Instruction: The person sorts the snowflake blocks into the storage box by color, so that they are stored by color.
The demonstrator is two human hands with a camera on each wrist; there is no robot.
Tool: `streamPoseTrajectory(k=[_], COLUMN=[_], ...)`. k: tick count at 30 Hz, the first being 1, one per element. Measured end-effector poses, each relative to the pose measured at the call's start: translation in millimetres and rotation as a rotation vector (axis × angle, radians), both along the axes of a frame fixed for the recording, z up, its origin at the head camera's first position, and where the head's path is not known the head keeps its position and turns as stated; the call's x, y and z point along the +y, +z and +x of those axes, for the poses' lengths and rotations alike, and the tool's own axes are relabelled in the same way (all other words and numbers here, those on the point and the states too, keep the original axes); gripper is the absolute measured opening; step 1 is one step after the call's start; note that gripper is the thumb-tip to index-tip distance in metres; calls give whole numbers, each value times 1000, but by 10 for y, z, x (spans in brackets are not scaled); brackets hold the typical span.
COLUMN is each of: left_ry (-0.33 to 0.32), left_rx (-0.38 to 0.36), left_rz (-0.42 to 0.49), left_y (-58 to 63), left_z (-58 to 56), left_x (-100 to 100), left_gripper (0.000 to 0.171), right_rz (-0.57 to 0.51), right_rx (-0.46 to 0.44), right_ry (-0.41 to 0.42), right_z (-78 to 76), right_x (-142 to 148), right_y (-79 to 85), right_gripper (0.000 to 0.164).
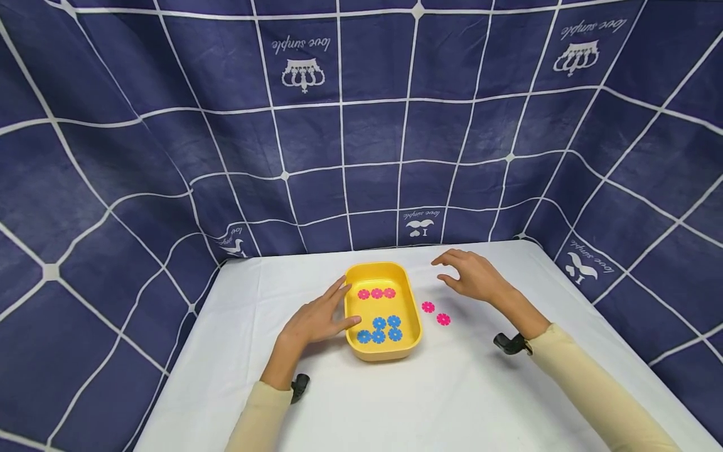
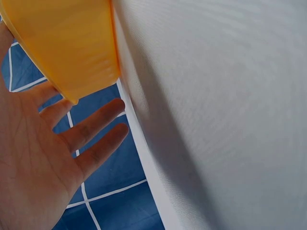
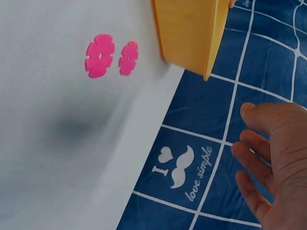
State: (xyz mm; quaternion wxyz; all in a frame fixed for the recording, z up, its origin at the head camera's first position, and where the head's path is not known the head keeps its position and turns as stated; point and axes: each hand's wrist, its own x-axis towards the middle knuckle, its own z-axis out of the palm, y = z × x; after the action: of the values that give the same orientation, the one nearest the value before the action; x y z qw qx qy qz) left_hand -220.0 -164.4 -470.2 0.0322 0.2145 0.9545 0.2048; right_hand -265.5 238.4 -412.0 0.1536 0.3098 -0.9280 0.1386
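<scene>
A yellow rectangular tray [image 1: 383, 355] stands on the white table. Inside it, three pink flower-shaped discs [image 1: 376, 294] lie in a row toward the far end, and several blue flower-shaped discs [image 1: 378, 337] lie toward the near end. My left hand [image 1: 317, 319] rests at the tray's left rim, fingers spread and thumb over the edge. To the right of the tray, two more pink discs [image 3: 100, 56] lie flat on the table. Beyond them my right hand [image 1: 473, 276] hovers above the table, fingers relaxed and holding nothing.
The table is covered by a white cloth [image 1: 237, 351]. A navy curtain with white grid lines [image 1: 373, 132] encloses the back and both sides. Each wrist wears a small black device [image 1: 510, 343] near the sleeve cuff.
</scene>
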Motion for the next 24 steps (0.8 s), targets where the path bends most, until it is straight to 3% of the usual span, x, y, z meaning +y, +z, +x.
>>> streamPoseTrajectory(k=[7,17,24], left_ry=[2,14,25], left_rx=[-8,-9,-20], left_rz=[-3,3,2], left_y=[-11,4,5], left_z=[-13,-25,-20], left_x=[-5,12,8], left_gripper=[95,93,92], right_rz=[14,64,131], right_rx=[-35,-195,-254], right_ry=[8,36,38], right_z=[-19,-10,6], right_x=[-46,-133,-188], right_y=[-81,-340,-504], right_gripper=[35,38,38])
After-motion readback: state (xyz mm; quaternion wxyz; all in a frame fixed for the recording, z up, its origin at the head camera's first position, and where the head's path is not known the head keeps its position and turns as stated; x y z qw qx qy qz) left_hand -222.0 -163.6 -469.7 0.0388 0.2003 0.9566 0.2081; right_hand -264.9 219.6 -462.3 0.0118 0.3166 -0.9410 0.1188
